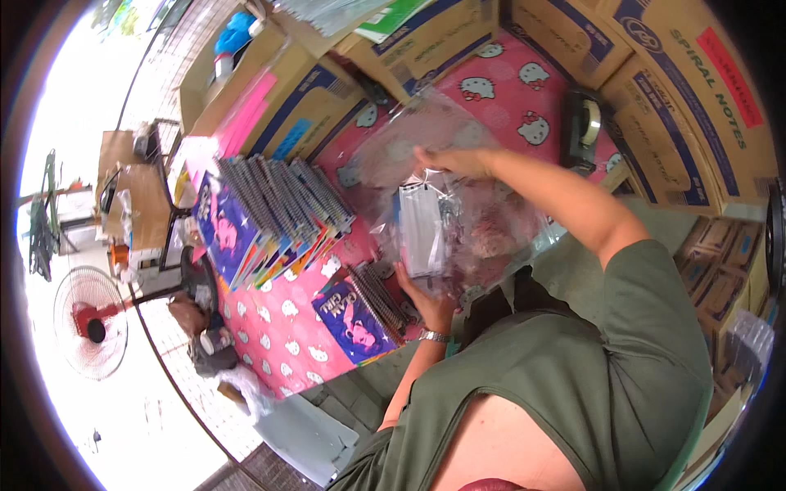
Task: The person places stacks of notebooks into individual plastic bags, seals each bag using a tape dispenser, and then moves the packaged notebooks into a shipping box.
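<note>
A stack of notebooks (422, 231) lies inside a clear plastic bag (393, 147) over the pink table. My left hand (426, 304), with a watch at its wrist, grips the near end of that stack; some of its fingers are hidden by the stack and the film. At the far end, my right hand (460, 162) is closed with the bag's plastic pinched in its fingers. To the left stand rows of spiral notebooks (286, 196) with purple covers. A smaller pile of spiral notebooks (360, 319) sits nearer, just left of my left hand.
Cardboard cartons (446, 49) line the table's far and right sides. A black tape dispenser (580, 131) stands at the right on the patterned pink cover (270, 340). At the far left are a fan (92, 323) and a dark bag (211, 352). More boxes (716, 262) are stacked at right.
</note>
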`<state>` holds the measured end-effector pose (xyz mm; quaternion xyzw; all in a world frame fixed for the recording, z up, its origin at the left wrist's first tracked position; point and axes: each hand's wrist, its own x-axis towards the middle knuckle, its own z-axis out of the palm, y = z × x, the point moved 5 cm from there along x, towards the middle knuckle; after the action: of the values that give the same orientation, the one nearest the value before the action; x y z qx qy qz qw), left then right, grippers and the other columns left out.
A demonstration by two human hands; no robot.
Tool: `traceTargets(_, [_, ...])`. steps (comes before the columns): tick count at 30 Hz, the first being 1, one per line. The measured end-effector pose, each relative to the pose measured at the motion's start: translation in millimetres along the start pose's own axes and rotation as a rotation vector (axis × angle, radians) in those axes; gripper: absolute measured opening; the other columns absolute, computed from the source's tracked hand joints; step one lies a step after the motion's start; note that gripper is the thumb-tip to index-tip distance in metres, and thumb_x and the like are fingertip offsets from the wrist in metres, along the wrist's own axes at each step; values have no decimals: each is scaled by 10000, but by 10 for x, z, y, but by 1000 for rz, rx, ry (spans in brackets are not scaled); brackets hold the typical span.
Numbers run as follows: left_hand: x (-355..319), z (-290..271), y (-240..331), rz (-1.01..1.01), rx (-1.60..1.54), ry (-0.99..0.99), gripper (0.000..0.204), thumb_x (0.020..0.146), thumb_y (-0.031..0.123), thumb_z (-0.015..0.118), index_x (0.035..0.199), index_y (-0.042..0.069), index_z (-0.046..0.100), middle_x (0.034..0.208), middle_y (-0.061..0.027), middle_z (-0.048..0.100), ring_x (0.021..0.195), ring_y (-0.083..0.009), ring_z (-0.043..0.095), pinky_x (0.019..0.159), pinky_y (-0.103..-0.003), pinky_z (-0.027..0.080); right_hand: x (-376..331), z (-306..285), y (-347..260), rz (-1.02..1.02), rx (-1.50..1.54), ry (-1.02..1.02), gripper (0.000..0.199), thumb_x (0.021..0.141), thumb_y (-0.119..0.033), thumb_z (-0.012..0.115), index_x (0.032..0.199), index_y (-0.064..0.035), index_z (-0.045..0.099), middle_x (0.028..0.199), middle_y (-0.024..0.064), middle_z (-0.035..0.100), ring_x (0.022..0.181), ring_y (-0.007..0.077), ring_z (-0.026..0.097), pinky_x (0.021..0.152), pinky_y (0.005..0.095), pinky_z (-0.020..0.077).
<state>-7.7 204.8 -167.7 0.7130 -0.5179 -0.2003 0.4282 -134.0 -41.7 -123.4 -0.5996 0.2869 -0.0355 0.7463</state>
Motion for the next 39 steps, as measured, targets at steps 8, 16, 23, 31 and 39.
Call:
traceTargets(8, [394,-119,-105,-393,-546,37,676,874,10,549,1457,-34,211,1332,-135,488,1161,-205,506,987,-311,402,-1015,863,305,-482,-275,590,1014,891,-724,324,1465,91,140,1506,282,229,1407,383,243,1155,401,177])
traceTargets(16, [485,20,550,-42,-550,67,714,811,-135,542,1450,-23,243,1507,-162,281,1403,-248,274,1124,-338,247,-1590,410,43,-561,-420,672,608,884,-545,555,1177,-12,563,1179,159,560,1195,303,484,1065,433,307])
traceTargets(23, [424,-80,662,37,-322,-21,730,767,-126,557,1432,-21,274,1487,-186,311,1388,-263,307,1137,-384,246,-1308,510,-47,-762,-899,414,437,818,-488,637,1004,-93,656,1146,73,590,1164,260,496,1077,459,249])
traceTargets(31, [1383,-356,1593,178,158,-330,608,753,171,666,1299,35,437,1299,-170,515,1242,-322,477,1053,-429,355,-1182,398,8,-678,-730,402,322,820,-405,654,895,-92,653,1150,62,613,1142,241,518,1001,422,282])
traceTargets(39, [1980,-506,1673,370,650,34,130,844,209,624,888,88,642,734,-131,665,747,-327,663,630,-411,512,-1156,400,27,-733,-699,445,348,830,-421,649,937,-91,670,1198,57,610,1170,232,500,1017,426,258])
